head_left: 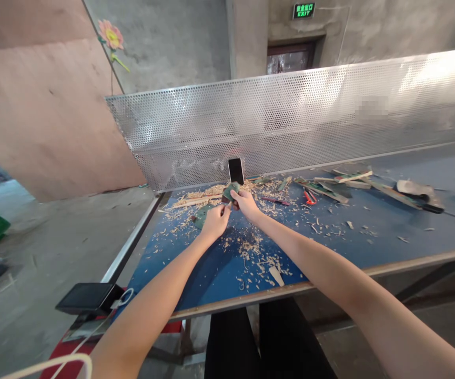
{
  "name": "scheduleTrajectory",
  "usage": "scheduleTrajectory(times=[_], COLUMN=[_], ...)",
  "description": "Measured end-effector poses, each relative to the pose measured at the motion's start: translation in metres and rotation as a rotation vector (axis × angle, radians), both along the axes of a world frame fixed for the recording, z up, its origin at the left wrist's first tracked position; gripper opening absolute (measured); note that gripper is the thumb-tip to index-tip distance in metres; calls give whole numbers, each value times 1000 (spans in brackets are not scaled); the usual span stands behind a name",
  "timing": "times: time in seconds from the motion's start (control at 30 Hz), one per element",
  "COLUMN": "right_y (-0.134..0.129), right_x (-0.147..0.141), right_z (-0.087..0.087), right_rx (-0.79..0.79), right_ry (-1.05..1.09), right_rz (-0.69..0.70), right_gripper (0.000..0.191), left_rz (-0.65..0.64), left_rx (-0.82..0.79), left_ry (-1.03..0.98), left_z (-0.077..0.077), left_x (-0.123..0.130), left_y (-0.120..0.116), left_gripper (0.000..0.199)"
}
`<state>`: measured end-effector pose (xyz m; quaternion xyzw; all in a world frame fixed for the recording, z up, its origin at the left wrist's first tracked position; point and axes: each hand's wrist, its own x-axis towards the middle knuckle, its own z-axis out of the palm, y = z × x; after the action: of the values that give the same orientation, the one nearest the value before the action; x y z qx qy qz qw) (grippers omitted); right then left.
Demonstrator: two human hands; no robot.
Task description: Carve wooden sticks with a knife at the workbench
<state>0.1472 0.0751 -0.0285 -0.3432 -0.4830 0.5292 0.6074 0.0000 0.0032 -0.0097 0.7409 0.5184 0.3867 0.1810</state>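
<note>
Above the blue tabletop, my two hands meet close together. Between the thumb and fingers of my right hand [246,203] is a folded green sheet [232,189] that looks like sandpaper, with a brownish underside. My left hand [216,222] is closed in a pinch just below it, against a slim pale piece [229,205] that looks like wood; most of it is hidden by fingers and the sheet. Another green sheet [201,215] lies flat on the table, partly behind my left hand. Pale wood shavings [249,246] are scattered beneath and around both hands.
A phone [235,171] leans on the perforated metal screen [195,123] behind the table [330,237]. To the right lie a red-handled tool [310,197], green-and-wood strips [322,190] and a glove-like thing [414,189]. A black device [87,298] sits by the left corner.
</note>
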Motion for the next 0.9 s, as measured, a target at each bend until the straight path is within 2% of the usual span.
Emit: scheduleTrajectory(times=[0.17, 0.37, 0.43, 0.6, 0.83, 0.9], right_y=[5, -3, -1, 5, -2, 2], right_x=[12, -7, -4, 9, -9, -4], right_z=[3, -5, -3, -1, -9, -6], right_rx=[-40, 47, 37, -32, 46, 26], right_ry=[56, -28, -19, 32, -85, -61], right_rz=[-127, 52, 41, -87, 46, 7], right_gripper=[53, 56, 55, 57, 59, 58], left_rz=[-50, 4, 4, -38, 14, 9], left_rx=[2, 0, -4, 3, -6, -16], left_ry=[54, -20, -11, 57, -22, -11], left_z=[-2, 1, 2, 0, -2, -1], left_x=[0, -1, -1, -1, -1, -2], left_y=[-1, 0, 0, 0, 2, 1], left_gripper=[42, 39, 41, 43, 38, 39])
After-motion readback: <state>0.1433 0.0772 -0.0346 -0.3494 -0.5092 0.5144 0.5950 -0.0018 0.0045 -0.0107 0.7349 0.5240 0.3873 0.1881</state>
